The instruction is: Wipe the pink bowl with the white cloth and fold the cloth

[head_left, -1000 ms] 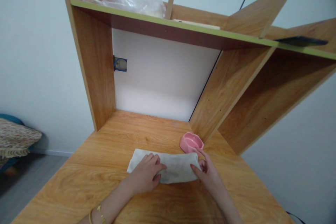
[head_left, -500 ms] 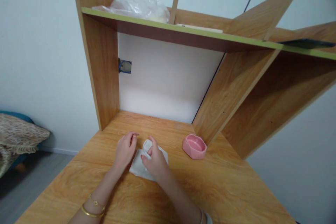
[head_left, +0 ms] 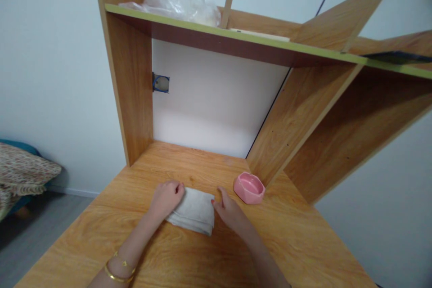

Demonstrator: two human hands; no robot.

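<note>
The folded cloth (head_left: 196, 210) lies at the lower middle of the frame, on the bench (head_left: 297, 243). The left hand (head_left: 167, 198) curls over its left edge, maybe to keep it still; I cannot tell if that grip pinches. The right hand (head_left: 231, 212) has a wide grip by the right edge; 0.5 seconds ago, it was over the cloth.

1. Folded cloth (head_left: 195, 209): soft-looking fabric, matt.
2. Pink dish (head_left: 249, 191): smooth, faintly glossy; ceramic or plastic, cannot tell.
3. Counter (head_left: 297, 243): wood-grain surface, smooth, low sheen.
4. Bag (head_left: 189, 9): clear plastic film, crinkled, glossy.
5. Bangle (head_left: 118, 278): gold-toned metal, polished.
6. Throw (head_left: 25, 168): rough-textured textile, matt.
7. Wall (head_left: 60, 76): smooth, matt.
</note>
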